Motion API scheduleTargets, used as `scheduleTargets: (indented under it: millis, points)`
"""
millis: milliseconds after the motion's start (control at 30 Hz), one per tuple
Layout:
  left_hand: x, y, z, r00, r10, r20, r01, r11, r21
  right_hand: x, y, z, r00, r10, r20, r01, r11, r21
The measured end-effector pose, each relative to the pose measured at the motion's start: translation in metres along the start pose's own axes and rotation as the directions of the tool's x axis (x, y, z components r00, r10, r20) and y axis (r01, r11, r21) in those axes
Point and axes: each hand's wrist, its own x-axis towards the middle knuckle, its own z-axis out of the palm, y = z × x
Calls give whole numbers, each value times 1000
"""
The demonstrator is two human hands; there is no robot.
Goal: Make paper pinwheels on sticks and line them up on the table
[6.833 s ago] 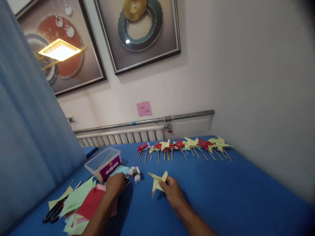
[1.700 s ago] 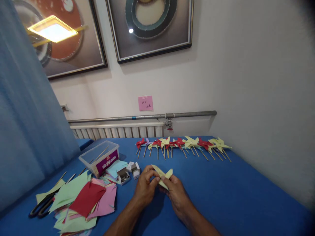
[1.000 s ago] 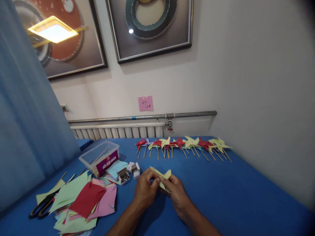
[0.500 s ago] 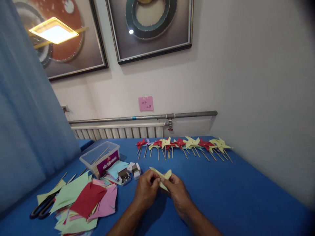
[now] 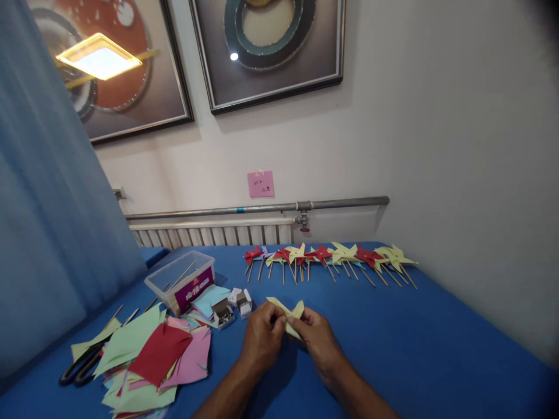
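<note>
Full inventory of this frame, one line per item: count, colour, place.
folded paper pinwheel: 1, pale yellow, pinched between both hands, centre front
finished pinwheels on sticks: a row, exact count unclear, red and yellow, far edge of table
loose paper squares: a pile, green, red, pink, light blue, front left
scissors: 1, black handles, partly under the pile
plastic tub: 1, clear with purple label, holds sticks, left of centre
small boxes: 2, white, open, beside the tub
table: 1, blue cover
sticky note: 1, pink, on wall
framed pictures: 2, on wall
left hand: on the pinwheel
right hand: on the pinwheel
</note>
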Motion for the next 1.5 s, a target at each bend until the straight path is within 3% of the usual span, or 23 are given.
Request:
scheduleTargets:
  millis: [733,867,1033,1167,1333,1400,1500]
  points:
    - [-2,6,-1,998,-64,-1,63,990,127,8,8,-1,994,-109,22,111,978,-176]
    - [-1,2,-1,998,-66,8,65,995,80,3,6,1,995,-93,21,95,981,-171]
    - [-1,4,2,994,-109,-16,108,993,-51,-2,7,2,999,-36,16,36,999,-6]
    - [-2,5,4,990,-139,-19,134,977,-165,-3,5,2,1000,5,3,-6,999,32]
    - [4,-1,1,943,-327,-61,287,892,-348,-2,-2,0,999,-30,-29,31,999,38]
    - [7,-3,-1,909,-414,44,388,806,-447,-3,-3,-1,999,-30,-14,31,999,39]
    - [9,-3,-3,866,-443,229,492,684,-538,-2,-2,-1,999,-13,33,12,1000,16]
